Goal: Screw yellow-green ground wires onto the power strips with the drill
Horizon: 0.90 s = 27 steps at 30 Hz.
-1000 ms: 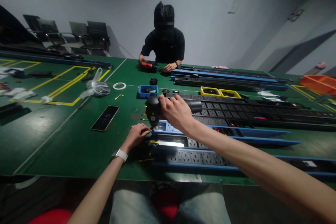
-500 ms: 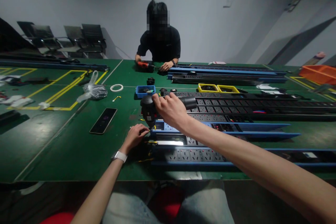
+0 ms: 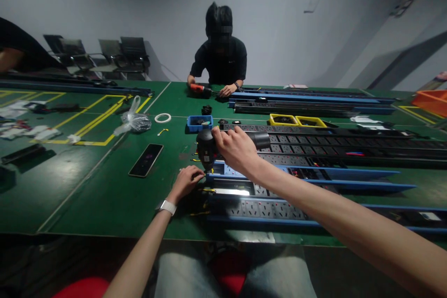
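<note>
My right hand (image 3: 238,150) is wrapped round a black cordless screwdriver (image 3: 205,145), which points downward. Its tip meets the left end of a blue-edged power strip (image 3: 363,184). Close beside that tip is my left hand (image 3: 186,179), its thumb and forefinger pinched at the strip's end. Whatever lies between those fingertips is too small to make out. Nearer to me lies another blue-edged socket strip (image 3: 260,209). Short yellow wires (image 3: 200,213) stick out from the left ends of the strips.
Beyond my hands are a blue parts bin (image 3: 199,128), two yellow bins (image 3: 283,124) and black socket strips (image 3: 300,139). A phone (image 3: 145,160), a white ring (image 3: 162,118) and a plastic bag (image 3: 137,121) lie leftward. Opposite, a co-worker (image 3: 223,56) holds a red-and-black power tool (image 3: 200,89).
The view has swung slightly left, so everything sits further right in it. My hands and the screwdriver keep their place at the strip's end. Another person's arm now shows at far left.
</note>
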{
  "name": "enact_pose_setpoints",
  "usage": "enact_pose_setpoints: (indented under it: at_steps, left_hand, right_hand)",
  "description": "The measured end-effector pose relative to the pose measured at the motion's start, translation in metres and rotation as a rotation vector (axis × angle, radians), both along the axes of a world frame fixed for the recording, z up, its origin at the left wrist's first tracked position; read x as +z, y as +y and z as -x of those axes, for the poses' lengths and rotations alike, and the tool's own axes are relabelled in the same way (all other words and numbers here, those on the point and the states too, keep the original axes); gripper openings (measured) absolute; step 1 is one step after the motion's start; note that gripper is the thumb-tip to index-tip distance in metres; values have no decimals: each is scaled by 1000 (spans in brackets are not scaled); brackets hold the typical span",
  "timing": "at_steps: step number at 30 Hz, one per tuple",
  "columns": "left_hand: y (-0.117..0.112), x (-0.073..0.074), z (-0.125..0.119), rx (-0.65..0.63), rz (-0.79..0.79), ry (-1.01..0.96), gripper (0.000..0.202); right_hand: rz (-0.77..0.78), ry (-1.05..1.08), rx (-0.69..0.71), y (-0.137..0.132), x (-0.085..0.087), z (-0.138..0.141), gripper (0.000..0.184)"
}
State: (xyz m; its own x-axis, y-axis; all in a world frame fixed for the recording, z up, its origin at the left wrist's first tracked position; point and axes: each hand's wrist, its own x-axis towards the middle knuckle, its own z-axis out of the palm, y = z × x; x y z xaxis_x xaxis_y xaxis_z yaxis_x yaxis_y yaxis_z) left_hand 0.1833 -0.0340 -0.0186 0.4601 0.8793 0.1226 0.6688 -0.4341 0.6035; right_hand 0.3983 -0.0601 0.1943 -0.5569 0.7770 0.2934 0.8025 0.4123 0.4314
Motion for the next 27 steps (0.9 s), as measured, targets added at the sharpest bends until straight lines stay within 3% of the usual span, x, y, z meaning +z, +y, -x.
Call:
enact_pose_setpoints:
  at_steps: [13,27]
  left_hand:
    - [1,0,-1,-15,-1,-10,22]
    - [1,-4,2,-20,-18,11,25]
  right_hand:
    - [70,-8,-9,-8,10,4,36]
    - [30,17,10,-1,3,-1,40]
